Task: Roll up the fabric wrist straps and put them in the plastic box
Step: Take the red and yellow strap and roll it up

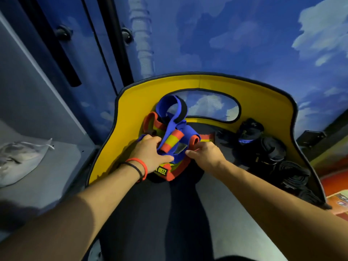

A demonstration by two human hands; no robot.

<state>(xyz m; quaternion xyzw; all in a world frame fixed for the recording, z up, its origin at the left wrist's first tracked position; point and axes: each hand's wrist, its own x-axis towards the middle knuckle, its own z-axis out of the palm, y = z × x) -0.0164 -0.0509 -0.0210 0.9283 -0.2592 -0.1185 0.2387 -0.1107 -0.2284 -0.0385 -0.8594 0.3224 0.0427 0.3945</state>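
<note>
two hands low in the middle, both on a tangle of blue, red and yellow wrist straps (175,117). left hand (150,151), with red and black bands (140,169) at the wrist, curled round blue fabric at the tangle's left side. right hand (205,157) pinching a red-edged strap at its right side. small red-and-yellow roll (172,141) poking up between them. all inside a yellow-walled container (263,98), toward its left; black rolled straps (271,151) heaped at its right. clear bag (20,159) lying far left.

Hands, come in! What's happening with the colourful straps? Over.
Left hand grips blue strap. Right hand grips red-yellow strap. Both tangled, in yellow bag. Black straps beside, clear of hands.
</note>
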